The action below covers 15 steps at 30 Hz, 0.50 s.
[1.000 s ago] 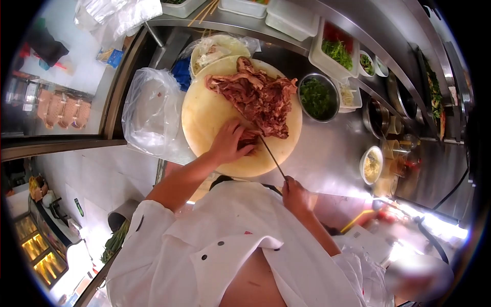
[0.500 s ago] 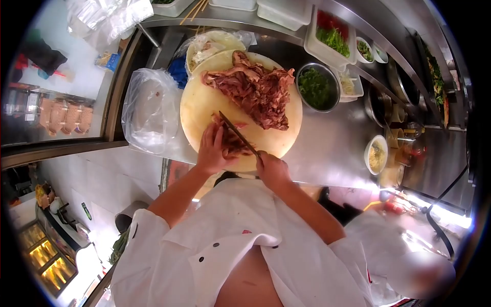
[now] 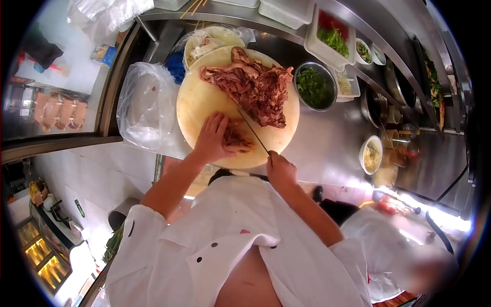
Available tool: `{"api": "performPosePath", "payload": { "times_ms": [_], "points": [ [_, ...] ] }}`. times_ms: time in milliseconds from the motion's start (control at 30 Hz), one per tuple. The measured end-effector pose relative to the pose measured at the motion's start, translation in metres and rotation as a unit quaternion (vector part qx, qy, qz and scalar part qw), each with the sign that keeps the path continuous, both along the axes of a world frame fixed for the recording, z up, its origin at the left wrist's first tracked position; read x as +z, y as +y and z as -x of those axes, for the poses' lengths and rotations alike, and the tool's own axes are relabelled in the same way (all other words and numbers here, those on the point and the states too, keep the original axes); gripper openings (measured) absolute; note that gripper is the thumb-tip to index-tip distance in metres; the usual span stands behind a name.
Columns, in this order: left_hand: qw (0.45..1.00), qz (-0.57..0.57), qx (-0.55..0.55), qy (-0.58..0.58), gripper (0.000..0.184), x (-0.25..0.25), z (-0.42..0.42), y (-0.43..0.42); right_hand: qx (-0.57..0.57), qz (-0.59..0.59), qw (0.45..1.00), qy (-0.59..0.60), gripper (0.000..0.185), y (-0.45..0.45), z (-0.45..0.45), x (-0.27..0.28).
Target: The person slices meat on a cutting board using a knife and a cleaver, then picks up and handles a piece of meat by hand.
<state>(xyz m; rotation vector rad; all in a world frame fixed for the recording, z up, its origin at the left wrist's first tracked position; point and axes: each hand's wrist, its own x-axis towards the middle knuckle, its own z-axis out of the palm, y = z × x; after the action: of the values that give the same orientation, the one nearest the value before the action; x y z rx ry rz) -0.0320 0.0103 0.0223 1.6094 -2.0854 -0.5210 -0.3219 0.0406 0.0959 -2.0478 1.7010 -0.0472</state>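
On a round, pale chopping board (image 3: 192, 115), my left hand (image 3: 210, 139) holds a small pile of sliced meat (image 3: 238, 141) from its left side, fingers and thumb curved around it. My right hand (image 3: 281, 169) grips the handle of a knife (image 3: 253, 131). Its thin blade points up and left, just right of the sliced meat and apart from it. A large heap of dark reddish cooked meat (image 3: 255, 87) lies on the board's far side, near the knife tip.
A steel bowl of chopped greens (image 3: 316, 86) stands right of the board. Left of it lies a clear plastic bag (image 3: 146, 105). Behind is a bag-lined tub (image 3: 215, 41). A white bowl (image 3: 370, 154) sits farther right. Another person in white (image 3: 383, 245) is at the lower right.
The knife has moved right, off the sliced meat, and my right hand has shifted right with it. My left hand stays at the pile. The whole view has shifted slightly.
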Motion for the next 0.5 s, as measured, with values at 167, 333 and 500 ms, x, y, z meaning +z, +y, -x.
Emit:
{"api": "performPosePath", "payload": {
  "times_ms": [167, 333, 500],
  "points": [
    [0.997, 0.043, 0.063, 0.033, 0.132, -0.002, 0.023, 0.026, -0.01, -0.058, 0.998, -0.038, 0.023, 0.009, -0.015, 0.008],
    [0.99, 0.104, 0.082, 0.049, 0.123, -0.006, 0.035, 0.024, -0.017, -0.074, 0.988, -0.134, 0.02, -0.001, -0.003, -0.001],
    [0.992, 0.103, 0.075, -0.002, 0.099, 0.001, 0.042, 0.012, -0.023, -0.032, 0.995, -0.089, 0.02, -0.009, 0.021, -0.003]
  ]
}}
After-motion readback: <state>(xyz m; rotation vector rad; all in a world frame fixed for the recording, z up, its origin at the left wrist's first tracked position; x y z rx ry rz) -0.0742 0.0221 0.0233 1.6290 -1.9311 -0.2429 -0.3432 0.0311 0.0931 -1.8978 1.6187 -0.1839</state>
